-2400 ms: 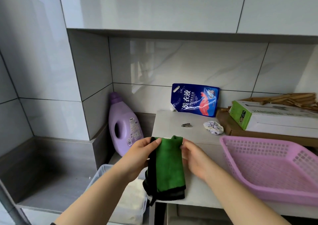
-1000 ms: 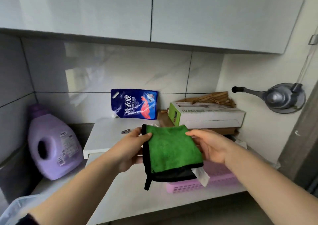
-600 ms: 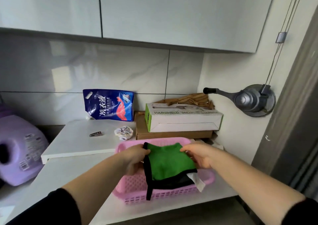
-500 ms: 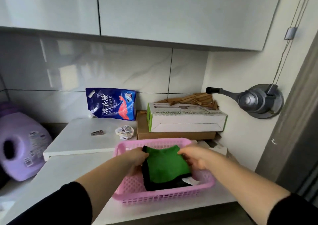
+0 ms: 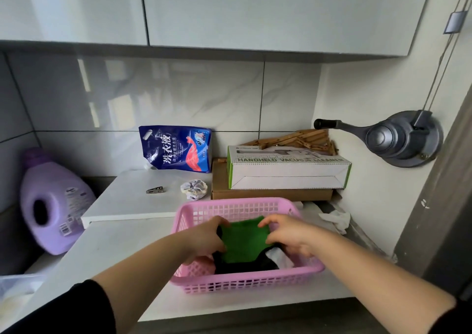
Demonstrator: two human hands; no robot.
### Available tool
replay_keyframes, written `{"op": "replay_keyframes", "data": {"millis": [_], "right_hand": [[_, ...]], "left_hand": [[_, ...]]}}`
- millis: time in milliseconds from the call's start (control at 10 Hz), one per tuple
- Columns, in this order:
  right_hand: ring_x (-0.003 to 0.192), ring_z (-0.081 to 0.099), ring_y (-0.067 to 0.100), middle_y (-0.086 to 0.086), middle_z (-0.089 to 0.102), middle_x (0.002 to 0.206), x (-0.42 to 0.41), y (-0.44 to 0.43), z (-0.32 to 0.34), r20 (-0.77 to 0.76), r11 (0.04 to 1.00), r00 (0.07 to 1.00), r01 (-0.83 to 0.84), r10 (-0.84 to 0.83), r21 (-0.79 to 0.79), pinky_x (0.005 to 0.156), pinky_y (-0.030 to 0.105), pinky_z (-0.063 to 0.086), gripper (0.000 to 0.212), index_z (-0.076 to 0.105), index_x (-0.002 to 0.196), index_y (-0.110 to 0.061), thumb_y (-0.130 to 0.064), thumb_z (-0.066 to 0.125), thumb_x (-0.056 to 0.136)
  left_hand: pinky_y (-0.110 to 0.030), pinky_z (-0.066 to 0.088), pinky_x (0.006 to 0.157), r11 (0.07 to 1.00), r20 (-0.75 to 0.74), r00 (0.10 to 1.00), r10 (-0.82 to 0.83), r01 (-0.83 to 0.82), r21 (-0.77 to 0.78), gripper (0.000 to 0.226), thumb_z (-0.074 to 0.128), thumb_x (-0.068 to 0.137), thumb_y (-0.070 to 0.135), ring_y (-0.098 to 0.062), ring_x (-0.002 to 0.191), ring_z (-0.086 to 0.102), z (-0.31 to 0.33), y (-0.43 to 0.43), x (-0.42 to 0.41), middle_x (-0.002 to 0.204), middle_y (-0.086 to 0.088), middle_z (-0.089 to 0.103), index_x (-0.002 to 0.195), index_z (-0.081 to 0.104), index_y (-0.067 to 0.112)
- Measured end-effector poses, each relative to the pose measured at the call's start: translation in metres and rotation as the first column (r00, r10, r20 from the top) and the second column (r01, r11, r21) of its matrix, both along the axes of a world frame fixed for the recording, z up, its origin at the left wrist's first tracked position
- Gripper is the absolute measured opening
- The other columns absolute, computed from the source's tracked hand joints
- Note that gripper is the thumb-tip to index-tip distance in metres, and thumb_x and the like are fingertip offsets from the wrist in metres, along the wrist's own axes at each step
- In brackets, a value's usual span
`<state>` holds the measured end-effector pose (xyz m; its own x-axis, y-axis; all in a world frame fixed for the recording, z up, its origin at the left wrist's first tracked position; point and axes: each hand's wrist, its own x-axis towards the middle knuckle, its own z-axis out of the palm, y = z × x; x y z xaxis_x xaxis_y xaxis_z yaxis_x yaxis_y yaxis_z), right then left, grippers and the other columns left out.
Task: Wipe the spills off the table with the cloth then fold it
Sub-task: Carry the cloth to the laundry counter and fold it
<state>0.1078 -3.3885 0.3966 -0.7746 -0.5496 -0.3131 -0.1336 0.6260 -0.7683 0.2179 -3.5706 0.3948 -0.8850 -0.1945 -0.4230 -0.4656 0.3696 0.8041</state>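
**Folded cloth down in the pink basket**

Now both of my hands are inside the pink basket (image 5: 245, 281), which sits on the white counter (image 5: 120, 246) near its front edge. My left hand (image 5: 204, 239) pinches the left edge of the folded green cloth (image 5: 242, 241), thumb on top and fingers curled beneath. My right hand (image 5: 291, 234) has its grip on the right edge, fingertips pressed on the green face near the top corner. The cloth lies folded, green side up, with its black border showing along the lower edge and a white tag (image 5: 279, 255) sticking out at the lower right. Whether the cloth already rests on the basket floor, I cannot tell; my hands cover its sides.

Behind the basket, a white raised board (image 5: 132, 200) carries a small metal clip (image 5: 155, 190) and, well apart from it, a crumpled scrunchie (image 5: 194, 189). A blue detergent pouch (image 5: 176, 148) leans upright against the tiled wall. To its right a vacuum cleaner box (image 5: 288, 170) lies on a brown carton (image 5: 270, 194), with wooden clothes pegs (image 5: 309, 139) heaped behind. A purple detergent bottle (image 5: 52, 203) stands at the far left, and a metal crank (image 5: 396, 139) is fixed to the right wall.
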Motion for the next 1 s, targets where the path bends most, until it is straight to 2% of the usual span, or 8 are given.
{"op": "replay_keyframes", "data": {"millis": [200, 300, 400, 500, 600, 700, 800, 1000], "right_hand": [[0.089, 0.059, 0.011, -0.003, 0.054, 0.124, 0.011, 0.007, -0.005, -0.239, 0.954, 0.943, -0.174, 0.233, 0.245, 0.074, 0.02, 0.051, 0.032, 0.06, 0.119, -0.026, -0.019, 0.065, 0.088], [0.129, 0.039, 0.013, -0.006, 0.04, 0.147, 0.012, -0.002, -0.011, -0.602, 0.877, 0.654, -0.219, 0.457, 0.428, 0.113, 0.038, 0.027, 0.049, 0.042, 0.14, -0.03, -0.041, 0.053, 0.093], [0.145, -0.01, 0.014, -0.009, -0.01, 0.159, 0.01, -0.008, -0.016, -0.321, 0.639, 0.629, -0.375, 0.708, 0.672, 0.114, 0.04, -0.006, 0.08, -0.004, 0.152, -0.028, -0.067, 0.031, 0.091], [0.144, -0.018, 0.014, -0.008, -0.022, 0.156, 0.007, -0.01, -0.016, -0.181, 0.509, 0.654, -0.354, 0.735, 0.785, 0.114, 0.041, -0.01, 0.094, -0.017, 0.149, -0.024, -0.076, 0.028, 0.085], [0.147, 0.0, 0.019, -0.008, -0.005, 0.16, 0.011, -0.013, -0.005, -0.222, 0.592, 0.702, -0.339, 0.677, 0.731, 0.117, 0.043, 0.005, 0.094, -0.001, 0.153, -0.026, -0.072, 0.043, 0.084], [0.131, 0.042, 0.015, -0.006, 0.037, 0.151, 0.014, -0.01, 0.002, -0.354, 0.841, 0.807, -0.293, 0.473, 0.455, 0.11, 0.038, 0.034, 0.069, 0.037, 0.144, -0.029, -0.056, 0.059, 0.085], [0.107, 0.058, 0.004, -0.01, 0.061, 0.126, 0.024, -0.002, 0.015, -0.487, 0.925, 0.796, -0.239, 0.361, 0.296, 0.102, 0.033, 0.045, 0.047, 0.056, 0.128, -0.028, -0.05, 0.058, 0.086], [0.085, 0.06, -0.007, -0.025, 0.064, 0.096, 0.063, 0.014, 0.041, -0.714, 0.988, 0.684, -0.136, 0.146, 0.071, 0.078, 0.026, 0.056, 0.044, 0.064, 0.111, -0.039, -0.06, 0.04, 0.08]], "left_hand": [[-0.03, 0.059, 0.077, 0.856, 0.043, 0.984, -0.171, 0.171, -0.488, 0.042, 0.063, 0.092, 0.016, -0.02, 0.095, 0.064, -0.005, -0.004, 0.005, 0.127, -0.004, 0.049, 0.131, 0.049, 0.02], [-0.04, 0.045, 0.104, 0.517, -0.025, 0.945, -0.327, 0.156, -0.842, 0.058, 0.059, 0.092, 0.04, -0.026, 0.125, 0.049, -0.005, 0.005, 0.001, 0.145, -0.007, 0.04, 0.143, 0.038, 0.022], [-0.051, 0.009, 0.119, 0.381, 0.282, 0.858, -0.429, 0.454, -0.805, 0.094, 0.043, 0.09, 0.066, -0.029, 0.149, 0.0, -0.012, 0.003, -0.001, 0.163, -0.004, -0.006, 0.156, -0.005, 0.02], [-0.053, 0.001, 0.119, 0.321, 0.49, 0.793, -0.361, 0.599, -0.733, 0.098, 0.038, 0.091, 0.068, -0.025, 0.149, -0.012, -0.017, -0.003, -0.007, 0.161, -0.004, -0.02, 0.152, -0.019, 0.018], [-0.05, 0.02, 0.118, 0.283, 0.477, 0.801, -0.361, 0.582, -0.763, 0.098, 0.051, 0.086, 0.067, -0.03, 0.147, 0.018, -0.003, 0.003, -0.011, 0.162, -0.009, 0.013, 0.156, 0.006, 0.015], [-0.028, 0.047, 0.086, 0.502, 0.298, 0.862, -0.411, 0.487, -0.715, 0.068, 0.063, 0.08, 0.063, -0.02, 0.109, 0.058, 0.014, -0.004, -0.006, 0.125, -0.002, 0.061, 0.133, 0.052, 0.023], [-0.023, 0.044, 0.077, 0.549, 0.115, 0.91, -0.399, 0.337, -0.765, 0.061, 0.06, 0.083, 0.063, -0.014, 0.11, 0.057, 0.038, -0.019, 0.016, 0.129, 0.004, 0.06, 0.134, 0.053, 0.03], [-0.026, 0.048, 0.088, 0.501, -0.191, 0.929, -0.318, -0.006, -0.865, 0.051, 0.051, 0.085, 0.068, -0.003, 0.111, 0.056, 0.068, -0.052, 0.08, 0.127, 0.021, 0.059, 0.129, 0.052, 0.042]]}}
